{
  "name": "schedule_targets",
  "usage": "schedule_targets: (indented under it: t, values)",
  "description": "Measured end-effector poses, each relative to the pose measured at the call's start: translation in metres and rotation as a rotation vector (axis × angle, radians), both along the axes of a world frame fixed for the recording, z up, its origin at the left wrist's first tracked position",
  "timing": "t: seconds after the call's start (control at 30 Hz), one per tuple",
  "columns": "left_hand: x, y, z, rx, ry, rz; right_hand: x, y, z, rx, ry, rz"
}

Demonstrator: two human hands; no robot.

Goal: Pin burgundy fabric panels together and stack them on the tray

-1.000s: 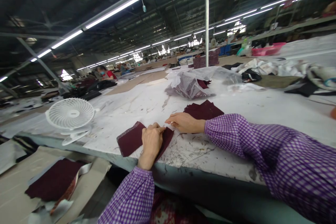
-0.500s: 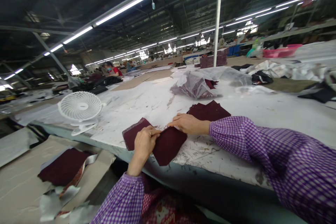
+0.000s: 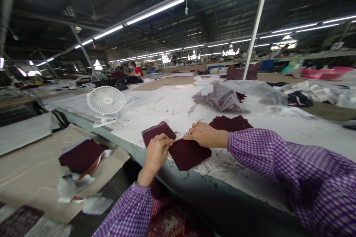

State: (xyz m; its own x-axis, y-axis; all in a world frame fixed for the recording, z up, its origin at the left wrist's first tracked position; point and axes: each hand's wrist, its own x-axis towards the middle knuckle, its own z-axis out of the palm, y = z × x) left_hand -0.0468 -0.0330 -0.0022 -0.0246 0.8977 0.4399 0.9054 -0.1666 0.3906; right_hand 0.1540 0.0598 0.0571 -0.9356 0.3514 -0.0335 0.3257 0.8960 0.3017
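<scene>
A maroon fabric piece [image 3: 190,154] hangs partly over the table's near edge, its upper edge pinched by both hands. My left hand [image 3: 158,152] closes on its left corner, thumb and fingers together. On the same upper edge, a little to the right, the fingers of my right hand [image 3: 204,134] are closed. Left of the piece lies a maroon stack [image 3: 158,133] with a greyish border, partly behind my left hand. Another pile of maroon pieces [image 3: 230,123] sits behind my right wrist.
A white fan [image 3: 106,100] stands near the left edge of the white table [image 3: 167,103]. Behind the piles is a clear plastic bag [image 3: 218,96]. Fabric scraps [image 3: 83,155] lie on a lower surface at left. A pole [image 3: 257,26] rises behind; a person in red sits far off.
The view has swung left, so the scene sits further right in the picture. Both hands still hold the piece's upper edge, with slightly more of that edge showing between them.
</scene>
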Motion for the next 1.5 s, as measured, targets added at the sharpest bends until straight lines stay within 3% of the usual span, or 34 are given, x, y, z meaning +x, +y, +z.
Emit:
schedule_targets:
  t: [0.3,0.53,0.67,0.83,0.97,1.1,1.2,1.33,1.43,1.5]
  values:
    - [0.001,-0.002,0.0,0.038,-0.08,-0.03,-0.022,-0.015,0.021,-0.017,-0.221,-0.043]
    - [-0.011,-0.009,0.001,0.047,-0.195,-0.101,-0.036,-0.01,0.033,-0.163,-0.181,-0.015]
    - [-0.019,-0.01,-0.002,0.039,-0.277,-0.124,-0.044,-0.012,0.038,-0.177,-0.27,-0.018]
    - [-0.027,-0.003,-0.011,0.073,-0.423,-0.03,-0.038,-0.023,0.029,-0.061,-0.212,0.093]
    - [-0.026,0.001,-0.007,0.037,-0.313,0.001,-0.026,-0.016,0.015,-0.014,-0.06,-0.003]
    - [-0.017,0.002,0.006,-0.056,-0.156,0.053,-0.023,0.008,0.004,-0.258,0.05,-0.156]
    - [-0.009,0.004,0.015,-0.127,0.019,0.122,-0.026,0.022,0.003,-0.476,0.083,-0.108]
    - [0.003,0.004,0.024,-0.191,0.306,0.177,-0.007,0.038,0.034,-0.575,0.181,-0.027]
    - [0.01,0.004,0.026,-0.204,0.468,0.184,0.035,0.055,0.069,-0.626,0.35,-0.073]
    - [0.014,0.004,0.026,-0.203,0.531,0.195,0.067,0.067,0.083,-0.656,0.395,-0.17]
